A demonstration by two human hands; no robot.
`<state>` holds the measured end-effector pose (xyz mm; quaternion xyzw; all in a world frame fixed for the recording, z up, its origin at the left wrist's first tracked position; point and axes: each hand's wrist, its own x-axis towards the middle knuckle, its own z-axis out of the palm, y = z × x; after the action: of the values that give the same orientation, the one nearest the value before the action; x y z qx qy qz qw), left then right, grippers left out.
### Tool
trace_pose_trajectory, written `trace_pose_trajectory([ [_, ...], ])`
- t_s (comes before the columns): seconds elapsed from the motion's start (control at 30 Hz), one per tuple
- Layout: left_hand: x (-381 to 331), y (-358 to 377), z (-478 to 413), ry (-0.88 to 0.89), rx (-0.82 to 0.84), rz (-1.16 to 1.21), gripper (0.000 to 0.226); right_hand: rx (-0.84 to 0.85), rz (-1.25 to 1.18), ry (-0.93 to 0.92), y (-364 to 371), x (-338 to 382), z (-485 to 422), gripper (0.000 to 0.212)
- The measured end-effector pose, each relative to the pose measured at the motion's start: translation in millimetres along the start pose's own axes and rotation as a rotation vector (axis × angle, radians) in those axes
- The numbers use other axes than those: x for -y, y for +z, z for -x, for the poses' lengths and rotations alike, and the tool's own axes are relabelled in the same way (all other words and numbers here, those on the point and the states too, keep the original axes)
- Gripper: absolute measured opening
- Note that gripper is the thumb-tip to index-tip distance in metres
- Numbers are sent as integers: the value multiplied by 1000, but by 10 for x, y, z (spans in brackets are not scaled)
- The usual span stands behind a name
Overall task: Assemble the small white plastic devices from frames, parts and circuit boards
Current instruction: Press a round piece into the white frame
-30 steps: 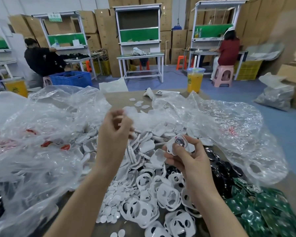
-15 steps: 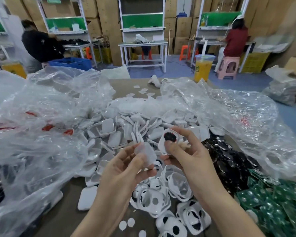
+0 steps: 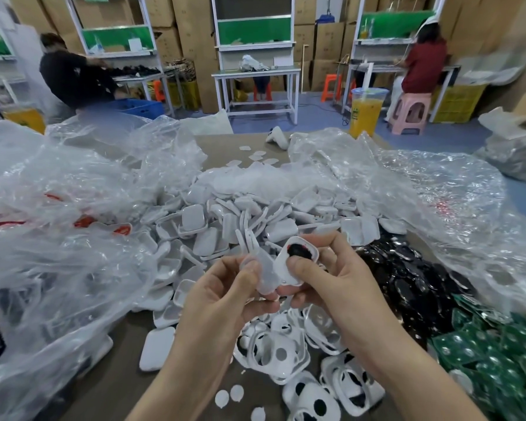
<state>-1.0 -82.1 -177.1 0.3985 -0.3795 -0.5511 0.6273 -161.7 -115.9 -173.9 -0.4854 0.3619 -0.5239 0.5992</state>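
White cover (image 3: 266,276) pinched by left grip (image 3: 225,296) | right grip (image 3: 334,284) holds black-filled frame (image 3: 283,267)

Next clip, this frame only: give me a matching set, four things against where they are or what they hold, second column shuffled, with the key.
1. left hand
2. right hand
3. circuit boards
4. drink cup

A. green heap at the near right
B. pinches a white frame with a black part in it
C. stands at the far side, beyond the clear bag
D. holds a pale plastic cover

Pairs: 1-D, 2-B, 3-A, 4-C
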Motion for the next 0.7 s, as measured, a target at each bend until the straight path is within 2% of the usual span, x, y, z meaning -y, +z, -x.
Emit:
trace_pose_trajectory([
  [0.27,1,4,-10,12,-13,-6,17,-12,-37,23,-11,7,-6,24],
  [0.5,-29,-12,-17,-36,-32,63,12,-25,-55,19,5,0,-6,21],
  [0.7,-17,-19,-22,-9,-92,-1,13,-19,-59,30,9,19,-2,24],
])
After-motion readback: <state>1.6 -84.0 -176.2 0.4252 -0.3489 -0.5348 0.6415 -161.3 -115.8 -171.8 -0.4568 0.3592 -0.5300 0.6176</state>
